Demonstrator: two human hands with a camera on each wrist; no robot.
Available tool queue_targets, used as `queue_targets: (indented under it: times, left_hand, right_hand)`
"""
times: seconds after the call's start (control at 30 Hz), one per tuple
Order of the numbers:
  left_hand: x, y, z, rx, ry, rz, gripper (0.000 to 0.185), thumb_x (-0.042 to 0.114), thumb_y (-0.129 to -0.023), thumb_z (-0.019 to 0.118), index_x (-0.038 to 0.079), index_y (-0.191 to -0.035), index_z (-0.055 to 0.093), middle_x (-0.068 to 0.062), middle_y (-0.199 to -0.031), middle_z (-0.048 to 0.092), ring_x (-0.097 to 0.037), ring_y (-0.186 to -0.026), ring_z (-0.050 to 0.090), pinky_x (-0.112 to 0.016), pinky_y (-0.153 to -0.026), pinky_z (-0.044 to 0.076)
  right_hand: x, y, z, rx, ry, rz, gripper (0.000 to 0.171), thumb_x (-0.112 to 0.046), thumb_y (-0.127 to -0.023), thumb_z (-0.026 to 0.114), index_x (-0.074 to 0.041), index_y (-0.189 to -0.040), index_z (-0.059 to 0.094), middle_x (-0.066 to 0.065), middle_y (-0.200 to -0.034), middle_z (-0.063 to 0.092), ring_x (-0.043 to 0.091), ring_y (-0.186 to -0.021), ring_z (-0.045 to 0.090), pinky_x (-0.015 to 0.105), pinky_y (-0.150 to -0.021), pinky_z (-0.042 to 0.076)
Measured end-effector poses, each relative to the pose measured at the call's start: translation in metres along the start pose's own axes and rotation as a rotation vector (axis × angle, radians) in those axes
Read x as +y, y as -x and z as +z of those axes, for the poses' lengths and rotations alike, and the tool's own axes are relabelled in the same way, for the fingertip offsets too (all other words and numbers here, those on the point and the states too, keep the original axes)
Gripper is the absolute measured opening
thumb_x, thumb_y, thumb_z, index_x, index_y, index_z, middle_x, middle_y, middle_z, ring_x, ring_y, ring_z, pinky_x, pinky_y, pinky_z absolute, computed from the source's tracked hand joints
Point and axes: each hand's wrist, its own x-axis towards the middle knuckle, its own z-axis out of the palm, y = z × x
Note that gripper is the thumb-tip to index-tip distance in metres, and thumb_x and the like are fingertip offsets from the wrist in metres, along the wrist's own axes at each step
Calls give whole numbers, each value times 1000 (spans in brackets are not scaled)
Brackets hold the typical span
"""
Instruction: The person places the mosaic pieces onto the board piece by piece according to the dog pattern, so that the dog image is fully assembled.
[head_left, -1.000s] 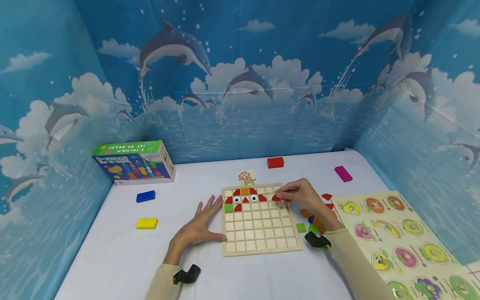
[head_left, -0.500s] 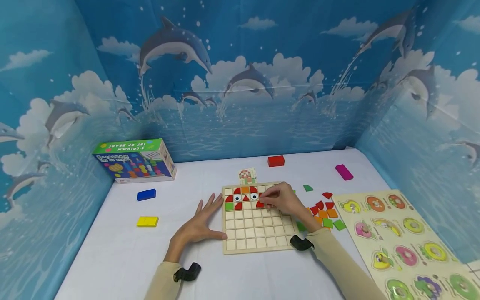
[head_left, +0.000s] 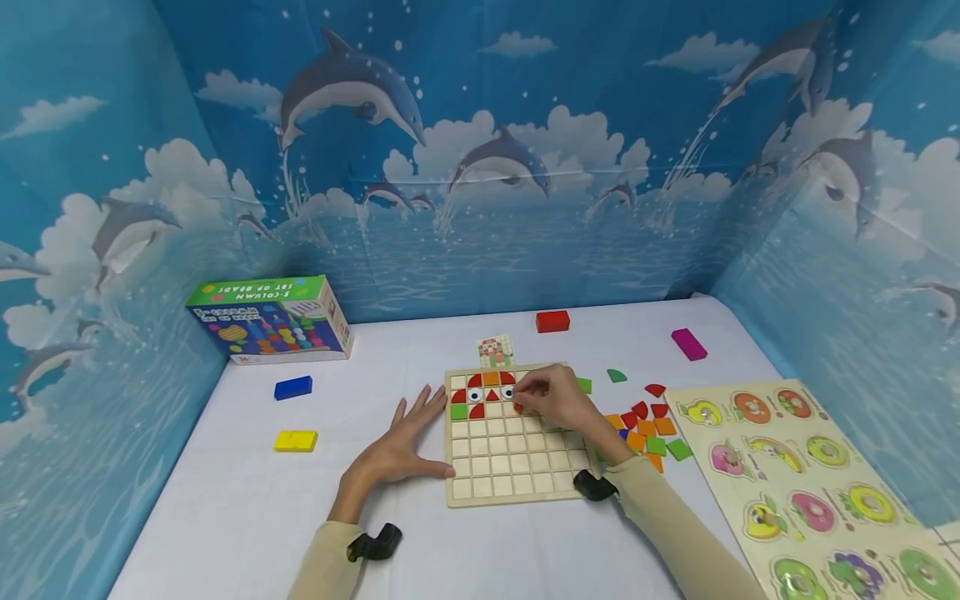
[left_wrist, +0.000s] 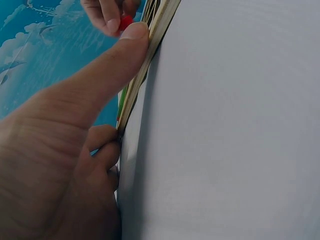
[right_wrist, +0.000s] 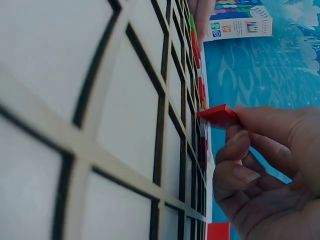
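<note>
Left hand (head_left: pixel 393 454) flat, fingers spread, on the table (head_left: pixel 225 500), touching the grid board's (head_left: pixel 510 467) left edge. Right hand (head_left: pixel 558 404) pinches red piece (right_wrist: pixel 218 114) just over board's upper rows. Loose colored pieces (head_left: pixel 645 421) off board's right edge.

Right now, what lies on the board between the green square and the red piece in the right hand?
In the head view, two eye tiles with a red triangle between them fill the row from green square toward red piece.
</note>
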Motion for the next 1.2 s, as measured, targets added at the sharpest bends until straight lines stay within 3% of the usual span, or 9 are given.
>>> queue_targets:
  times: [0.6,0.83,1.03,1.2]
  left_hand:
    - [1,0,0,-1,4,7,123,38,-78,99,14,-173,25,-3,-181,13,-26,-168,-3,-55,-135,-11]
    - [3,-1,1,-1,-4,10,122,39,-78,98,13,-173,25,-3,-181,14,-26,-168,-3,-55,-134,-11]
    - [2,2,2,21,3,29,124,39,-76,100,11,-172,27,-8,-181,16,-31,-168,0,-59,-134,-9]
    - [1,3,1,24,4,30,125,38,-75,100,10,-172,26,-9,-181,16,-31,-168,0,-59,-134,-9]
  right_hand:
    - [-16,-18,11,-104,160,50,15,-11,-91,87,-7,-78,82,-3,-73,70,10,-65,57,25,-58,48]
    - [-15,-16,17,-80,207,60,16,-12,-91,88,-9,-77,80,-3,-74,70,9,-66,59,25,-59,52]
    - [-9,-9,13,-69,176,4,14,-10,-92,87,-8,-80,80,-4,-73,69,8,-65,59,25,-60,52]
    - [-3,-4,7,-99,133,31,8,-8,-91,87,-9,-85,82,-4,-78,72,9,-67,58,23,-60,51]
